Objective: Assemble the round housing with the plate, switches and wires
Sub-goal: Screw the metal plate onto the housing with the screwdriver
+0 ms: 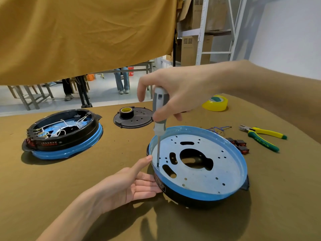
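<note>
On the bench, the rigid round housing (199, 173) with its thin metal plate (205, 169) looks light and liable to slide, so the open left hand (132, 185) braces its wall while the right hand (175, 94) grips the screwdriver (159, 119).

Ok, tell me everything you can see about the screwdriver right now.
The screwdriver stands almost upright, with a grey and white moulded handle and a thin bare metal shaft. The right hand grips the handle from above, fingers curled round it. Its tip sits on the pale metal plate near the plate's left edge, inside the blue-rimmed round housing. Whether a screw is under the tip cannot be told. The left hand steadies the housing's side, not the tool.
</note>
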`<state>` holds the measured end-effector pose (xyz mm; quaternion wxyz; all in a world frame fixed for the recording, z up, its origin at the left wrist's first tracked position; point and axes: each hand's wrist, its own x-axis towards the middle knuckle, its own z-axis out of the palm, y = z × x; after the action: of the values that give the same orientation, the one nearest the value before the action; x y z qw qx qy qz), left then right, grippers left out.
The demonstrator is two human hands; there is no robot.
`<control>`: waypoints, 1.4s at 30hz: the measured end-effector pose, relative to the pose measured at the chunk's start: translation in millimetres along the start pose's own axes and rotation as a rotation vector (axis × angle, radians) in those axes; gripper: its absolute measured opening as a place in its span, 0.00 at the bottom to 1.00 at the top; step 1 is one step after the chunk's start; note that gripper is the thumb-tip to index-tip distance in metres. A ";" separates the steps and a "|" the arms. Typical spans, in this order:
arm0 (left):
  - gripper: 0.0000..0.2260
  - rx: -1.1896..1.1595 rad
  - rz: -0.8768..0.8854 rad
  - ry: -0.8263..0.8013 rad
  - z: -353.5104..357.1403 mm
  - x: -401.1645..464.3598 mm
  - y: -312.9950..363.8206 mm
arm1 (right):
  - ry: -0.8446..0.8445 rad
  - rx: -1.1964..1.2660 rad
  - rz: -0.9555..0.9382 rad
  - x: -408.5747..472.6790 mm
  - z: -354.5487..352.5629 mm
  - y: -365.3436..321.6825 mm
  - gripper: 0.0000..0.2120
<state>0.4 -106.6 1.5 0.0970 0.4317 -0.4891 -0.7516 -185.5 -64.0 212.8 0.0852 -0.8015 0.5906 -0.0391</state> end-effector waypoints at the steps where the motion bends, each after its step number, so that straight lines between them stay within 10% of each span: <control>1: 0.42 0.002 -0.002 0.001 -0.1 0.5 -0.1 | 0.021 -0.025 0.007 0.5 1.9 -0.1 0.16; 13: 0.43 -0.007 -0.019 0.005 -3.6 4.3 -1.0 | 0.017 0.007 0.032 -1.6 1.8 6.6 0.27; 42: 0.42 -0.003 -0.012 0.022 4.1 -4.6 2.9 | 0.071 0.050 -0.041 5.5 10.9 8.2 0.11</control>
<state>-0.6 -102.8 7.0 0.0987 0.4427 -0.4842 -0.7482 -189.8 -70.7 200.4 0.0834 -0.8093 0.5754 -0.0839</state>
